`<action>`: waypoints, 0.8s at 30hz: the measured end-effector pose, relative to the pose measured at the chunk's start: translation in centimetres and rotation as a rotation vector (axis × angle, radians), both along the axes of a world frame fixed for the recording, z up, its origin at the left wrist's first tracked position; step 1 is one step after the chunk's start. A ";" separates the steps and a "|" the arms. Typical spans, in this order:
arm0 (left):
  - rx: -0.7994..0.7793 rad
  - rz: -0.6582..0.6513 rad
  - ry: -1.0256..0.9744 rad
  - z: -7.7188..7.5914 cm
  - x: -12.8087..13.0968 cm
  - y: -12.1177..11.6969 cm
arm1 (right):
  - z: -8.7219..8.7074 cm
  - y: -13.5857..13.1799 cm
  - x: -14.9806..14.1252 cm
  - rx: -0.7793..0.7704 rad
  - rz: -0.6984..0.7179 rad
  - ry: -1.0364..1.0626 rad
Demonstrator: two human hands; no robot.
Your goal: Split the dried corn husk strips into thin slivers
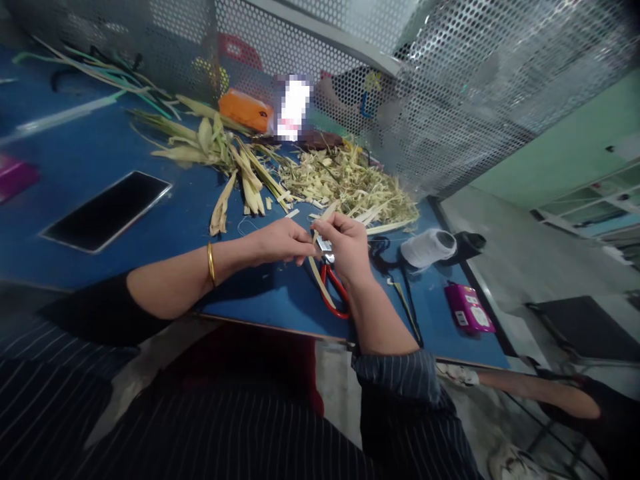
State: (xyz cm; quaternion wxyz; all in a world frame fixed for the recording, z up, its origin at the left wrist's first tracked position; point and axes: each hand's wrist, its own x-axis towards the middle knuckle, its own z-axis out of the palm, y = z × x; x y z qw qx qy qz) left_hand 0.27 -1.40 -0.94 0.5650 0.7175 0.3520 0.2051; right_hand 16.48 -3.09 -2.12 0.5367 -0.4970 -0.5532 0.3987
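Observation:
My left hand (286,241) is closed in a pinch, its fingertips meeting those of my right hand (346,243) above the blue table. Between the fingertips runs a narrow pale strip of dried husk (321,283); one end pokes up past my right fingers and the other hangs down. The exact grip of the left fingers is partly hidden. Under my right hand lie red-handled scissors (345,308), their blades mostly covered. Just beyond the hands is a heap of shredded husk (350,180). Whole dried husks (250,177) lie to its left.
On the blue table (260,293) a dark phone (107,212) lies at left. White thread cones (428,248) and a magenta packet (469,308) are at right. An orange pouch (245,111) sits before the perforated metal screen (320,40). Another person's leg (540,393) shows at lower right.

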 end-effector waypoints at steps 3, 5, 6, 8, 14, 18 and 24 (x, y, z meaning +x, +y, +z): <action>0.048 -0.029 0.028 0.2 0.0 -0.1 | -0.8 0.1 -0.5 0.073 -0.095 0.037; 0.067 -0.044 0.047 0.1 0.0 -0.1 | -1.0 0.3 -0.6 0.096 -0.113 0.018; 0.054 -0.038 0.039 0.0 0.1 -0.2 | -1.0 0.4 -0.5 0.113 -0.111 -0.021; -0.018 0.004 -0.009 -0.3 0.1 -0.1 | -0.4 0.4 -0.1 0.197 -0.123 -0.180; -0.293 0.276 -0.316 -0.2 -0.5 0.8 | 2.6 -1.6 1.2 0.619 -0.529 -0.583; -0.314 0.372 -0.502 0.0 -0.4 1.1 | 1.9 -2.1 0.1 0.501 -0.276 -0.608; -0.192 0.454 -0.593 -0.6 0.7 0.8 | -0.9 -0.7 -1.9 0.074 0.056 -0.375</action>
